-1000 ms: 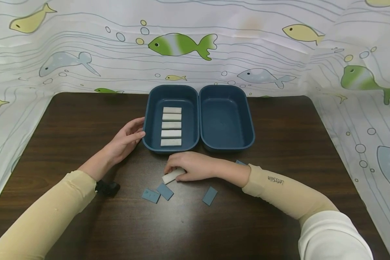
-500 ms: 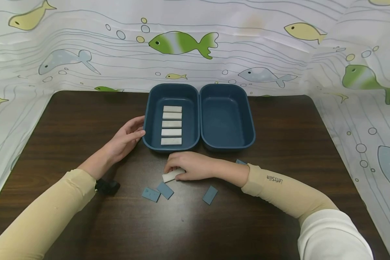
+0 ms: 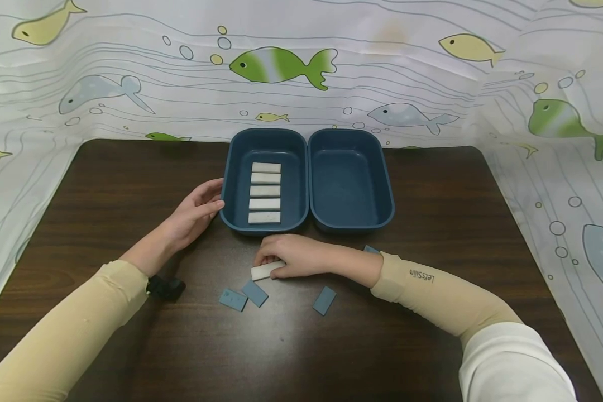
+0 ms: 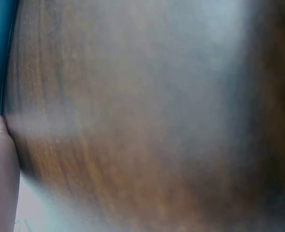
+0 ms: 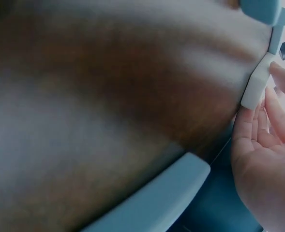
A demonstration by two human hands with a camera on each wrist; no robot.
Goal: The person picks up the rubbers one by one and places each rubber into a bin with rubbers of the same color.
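Observation:
Two dark blue bins stand side by side; the left bin (image 3: 293, 215) holds a column of several white blocks (image 3: 265, 191), and the right bin (image 3: 352, 187) holds nothing. My left hand (image 3: 193, 215) rests against the left bin's outer side, thumb at the rim. In front of that bin, my right hand (image 3: 296, 255) pinches a white block (image 3: 263, 271) between thumb and fingers, close over the table. The right wrist view shows the same white block (image 5: 257, 84) with the thumb on one side and fingertips under its near end.
Near the right hand lie blue-grey blocks: one (image 3: 233, 300) beside another (image 3: 255, 293), and a third (image 3: 324, 301) farther right. A further one (image 3: 372, 249) is partly hidden behind the right forearm. A fish-patterned sheet (image 3: 407, 84) hangs behind the brown table (image 3: 432, 201).
The white block in my right hand has turned slightly, now lying nearer to level across the view. The left hand keeps its place at the bin.

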